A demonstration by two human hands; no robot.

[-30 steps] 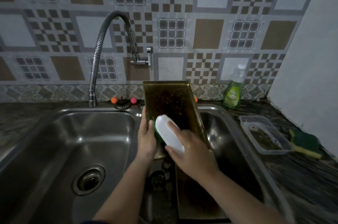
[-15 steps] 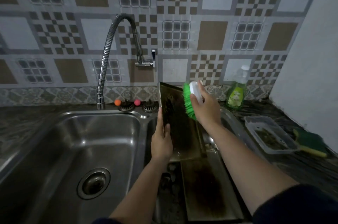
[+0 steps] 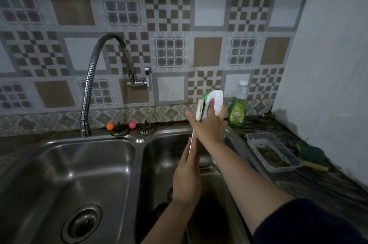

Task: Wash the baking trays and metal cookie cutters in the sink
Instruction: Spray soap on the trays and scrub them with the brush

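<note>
A baking tray (image 3: 199,110) stands upright and edge-on to me in the right basin of the double steel sink (image 3: 139,140). My left hand (image 3: 187,176) grips its near edge low down. At the tray's top, my right hand (image 3: 211,124) holds a white scrub brush with green bristles (image 3: 216,100) against the right face. A second, dark tray (image 3: 209,170) lies in the basin under my arms, mostly hidden. No cookie cutters are visible.
A flexible chrome tap (image 3: 93,76) arches over the left basin, whose drain (image 3: 83,221) is bare. A green dish-soap bottle (image 3: 238,106) stands behind the right basin. On the right counter sit a dirty clear plastic container (image 3: 270,152) and a green-yellow sponge (image 3: 312,158).
The tray has turned from facing me to edge-on. My right hand with the brush has risen from the tray's middle to its top edge. My view has tilted upward.
</note>
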